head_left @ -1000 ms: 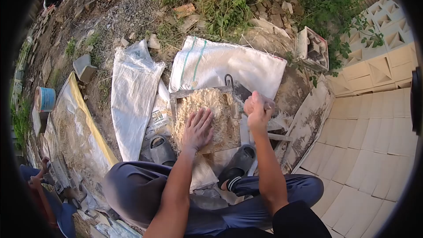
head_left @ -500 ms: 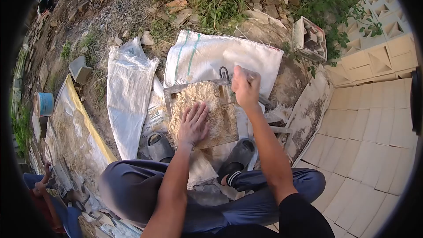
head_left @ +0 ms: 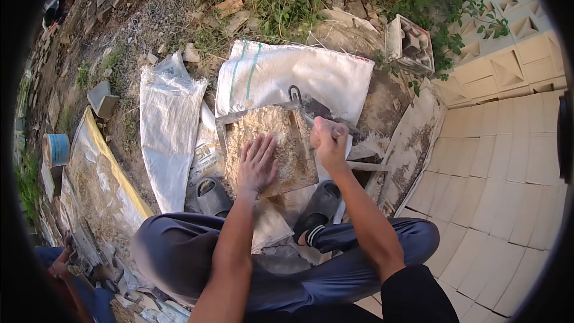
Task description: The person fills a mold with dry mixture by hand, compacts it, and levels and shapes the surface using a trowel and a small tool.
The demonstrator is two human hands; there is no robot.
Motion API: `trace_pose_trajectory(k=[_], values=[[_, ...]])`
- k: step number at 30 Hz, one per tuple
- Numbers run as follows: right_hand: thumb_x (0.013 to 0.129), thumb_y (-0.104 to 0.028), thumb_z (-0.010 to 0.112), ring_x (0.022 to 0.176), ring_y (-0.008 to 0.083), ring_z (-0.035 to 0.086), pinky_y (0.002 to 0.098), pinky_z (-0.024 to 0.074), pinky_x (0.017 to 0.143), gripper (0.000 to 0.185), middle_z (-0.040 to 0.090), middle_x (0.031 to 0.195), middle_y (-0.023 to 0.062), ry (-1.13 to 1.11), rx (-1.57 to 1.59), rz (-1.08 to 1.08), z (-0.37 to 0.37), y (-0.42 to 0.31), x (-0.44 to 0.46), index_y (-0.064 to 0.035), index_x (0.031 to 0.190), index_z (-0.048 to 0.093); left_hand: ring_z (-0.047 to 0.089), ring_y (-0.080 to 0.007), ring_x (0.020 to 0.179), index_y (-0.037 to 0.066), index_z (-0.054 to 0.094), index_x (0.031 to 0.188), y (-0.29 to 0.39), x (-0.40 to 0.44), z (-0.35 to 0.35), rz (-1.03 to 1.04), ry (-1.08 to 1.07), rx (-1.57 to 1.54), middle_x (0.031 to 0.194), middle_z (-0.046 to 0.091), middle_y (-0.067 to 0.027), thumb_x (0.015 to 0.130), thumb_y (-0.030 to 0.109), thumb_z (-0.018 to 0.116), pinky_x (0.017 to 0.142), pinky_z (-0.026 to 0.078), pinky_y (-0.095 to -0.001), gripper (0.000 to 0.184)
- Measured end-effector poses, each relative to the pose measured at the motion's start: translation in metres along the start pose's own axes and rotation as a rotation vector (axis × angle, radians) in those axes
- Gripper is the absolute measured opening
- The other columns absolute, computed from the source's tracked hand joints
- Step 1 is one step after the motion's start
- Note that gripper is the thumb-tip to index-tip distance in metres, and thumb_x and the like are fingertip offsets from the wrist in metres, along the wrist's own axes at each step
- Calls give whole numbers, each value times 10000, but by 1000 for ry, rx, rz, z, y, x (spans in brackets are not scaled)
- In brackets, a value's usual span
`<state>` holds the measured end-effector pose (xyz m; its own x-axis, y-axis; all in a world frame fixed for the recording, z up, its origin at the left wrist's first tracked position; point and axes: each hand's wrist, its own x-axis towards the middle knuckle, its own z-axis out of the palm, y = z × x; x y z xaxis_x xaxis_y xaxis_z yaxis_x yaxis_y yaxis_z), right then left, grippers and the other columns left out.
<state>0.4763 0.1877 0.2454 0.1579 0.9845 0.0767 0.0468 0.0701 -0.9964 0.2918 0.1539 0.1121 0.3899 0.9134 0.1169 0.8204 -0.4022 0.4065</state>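
Observation:
A square metal mould with a wire loop lies in front of me, filled with pale yellow, crumbly material. My left hand rests flat on that material with the fingers stretched out. Beside the mould's right edge, my right hand is closed in a fist. A light, thin rod shows by its knuckles, but what the fist grips is mostly hidden. A dark, flat piece lies just beyond the fist on the white sack.
Sandals flank the mould. A second sack lies left, near a blue-labelled bucket. Pale patterned blocks are stacked on the right. A box-like mould stands at the back. Another person sits at lower left.
My right fist has come down lower beside the mould's right edge. My left hand stays on the crumbly material. The whole view has shifted slightly.

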Motion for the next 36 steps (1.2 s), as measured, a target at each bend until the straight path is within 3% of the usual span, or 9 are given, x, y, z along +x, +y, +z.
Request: trace_pose_trajectory(k=[9,13,17,21,23,28,30,33,36], values=[[942,-157,474,425,71,313,306,222,424,455,388,470,-2,58,32,81,-14,-9,-34,-16,527,351,255,-194,1430,171,362,1462,-4,2,1,13,25,-4,1537,314,10,884,308,550,1175,187,-409,623],[931,-140,478,416,61,269,292,187,415,440,330,475,-42,205,376,200,-14,40,-53,-58,528,320,286,-203,1416,159,395,1443,6,4,-2,38,70,-22,1522,345,3,885,288,552,1175,193,-401,594],[923,-141,485,424,72,290,290,201,418,435,337,485,-45,122,155,75,-18,-15,-55,-65,525,326,245,-185,1432,180,358,1465,-3,0,3,13,30,11,1541,303,19,897,339,534,1184,171,-399,616],[933,-180,439,398,104,319,288,215,423,449,397,471,-8,19,-200,-188,-6,27,-60,-55,514,341,254,-185,1431,185,355,1468,2,1,2,48,70,4,1546,295,24,892,321,536,1180,186,-400,619],[887,-116,481,395,188,396,362,295,447,373,392,463,59,-1,-217,-75,-9,24,-59,-18,539,389,270,-192,1424,180,364,1462,-2,-1,5,12,35,-14,1539,309,21,891,314,540,1174,201,-404,612],[904,-129,493,406,108,363,325,257,433,407,389,449,17,88,-211,-215,5,17,-52,-25,526,383,292,-196,1413,160,396,1441,0,0,-2,25,62,-22,1525,336,13,891,320,542,1171,207,-403,592],[923,-138,490,433,53,324,303,229,427,440,383,456,-28,106,139,117,-1,25,-21,-33,513,369,292,-197,1413,156,397,1440,2,2,2,24,76,-21,1523,340,11,892,321,539,1171,206,-401,590],[932,-127,470,445,54,329,297,237,433,425,393,480,-40,31,-5,-53,6,-28,10,-44,529,363,289,-199,1415,154,399,1438,-2,9,-2,9,75,-13,1522,341,11,893,323,535,1172,205,-399,587],[950,-141,483,455,56,336,283,238,440,405,392,499,-37,-101,176,-59,3,17,31,-53,566,386,283,-200,1418,153,407,1433,0,-1,-1,4,41,-69,1521,343,2,889,311,543,1176,193,-400,583]])
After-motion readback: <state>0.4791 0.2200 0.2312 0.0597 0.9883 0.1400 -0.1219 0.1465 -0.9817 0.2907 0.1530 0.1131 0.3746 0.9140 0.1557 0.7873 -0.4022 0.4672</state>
